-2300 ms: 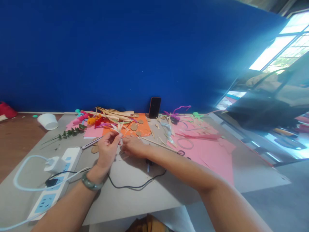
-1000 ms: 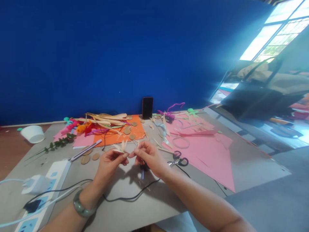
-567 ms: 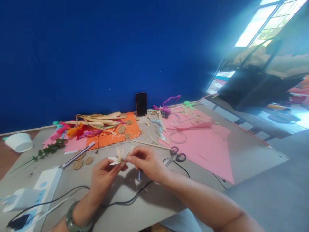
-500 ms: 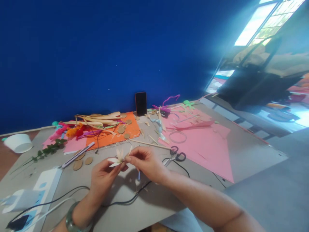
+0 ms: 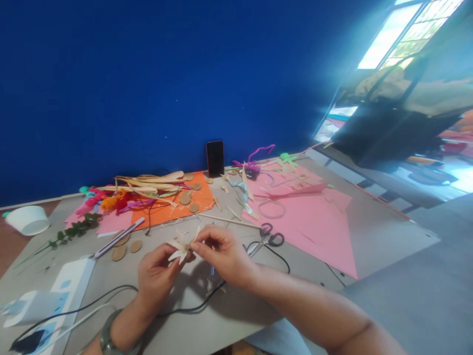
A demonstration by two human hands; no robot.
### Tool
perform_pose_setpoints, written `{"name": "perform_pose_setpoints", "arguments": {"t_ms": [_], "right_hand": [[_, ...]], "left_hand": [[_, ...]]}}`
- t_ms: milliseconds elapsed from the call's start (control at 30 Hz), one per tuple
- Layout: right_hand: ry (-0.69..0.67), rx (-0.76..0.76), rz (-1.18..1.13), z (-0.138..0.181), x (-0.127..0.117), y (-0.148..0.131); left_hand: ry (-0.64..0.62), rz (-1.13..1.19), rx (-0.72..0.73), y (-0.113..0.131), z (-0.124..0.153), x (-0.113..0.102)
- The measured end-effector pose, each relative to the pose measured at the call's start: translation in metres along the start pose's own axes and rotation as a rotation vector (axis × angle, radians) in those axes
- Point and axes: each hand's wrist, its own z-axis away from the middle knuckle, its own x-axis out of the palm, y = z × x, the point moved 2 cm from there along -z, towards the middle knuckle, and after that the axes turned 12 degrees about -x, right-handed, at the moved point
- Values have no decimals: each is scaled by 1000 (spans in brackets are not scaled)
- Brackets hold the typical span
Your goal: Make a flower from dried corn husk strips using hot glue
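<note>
A cream-coloured flower [image 5: 180, 248] with pointed petals, seemingly of dried husk, is held above the table between my two hands. My left hand [image 5: 157, 273] is closed, pinching the flower from below and the left. My right hand [image 5: 223, 254] is closed too, its thumb and finger gripping a petal on the flower's right side. The flower's base is hidden by my fingers. Below my right hand, a thin bluish tool [image 5: 212, 270] is partly covered. Scissors [image 5: 266, 237] with dark handles lie just right of that hand.
Dried husk strips [image 5: 148, 183] and colourful pipe-cleaner pieces [image 5: 111, 201] lie on orange paper [image 5: 173, 212]. Pink paper [image 5: 314, 227] covers the right side. A phone [image 5: 215, 159] leans on the blue wall. At left are a power strip [image 5: 76, 276], a white cup [image 5: 28, 220] and wooden discs [image 5: 118, 253].
The flower has turned in my fingers, so its petals now face more toward me and spread lower. Both hands stay nearly in place, still pinching it.
</note>
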Motion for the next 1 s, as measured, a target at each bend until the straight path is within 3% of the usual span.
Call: {"name": "perform_pose_setpoints", "arguments": {"t_ms": [333,533,733,1000], "right_hand": [[47,-45,58,1,0,-2],[74,23,-45,3,4,-2],[87,32,-23,4,5,1],[85,-13,-48,3,6,1]], "left_hand": [[-32,-81,164,6,0,-3],[-26,-94,248,8,-2,-2],[-47,-111,241,8,-2,-3],[38,-143,217,7,-2,-3]]}}
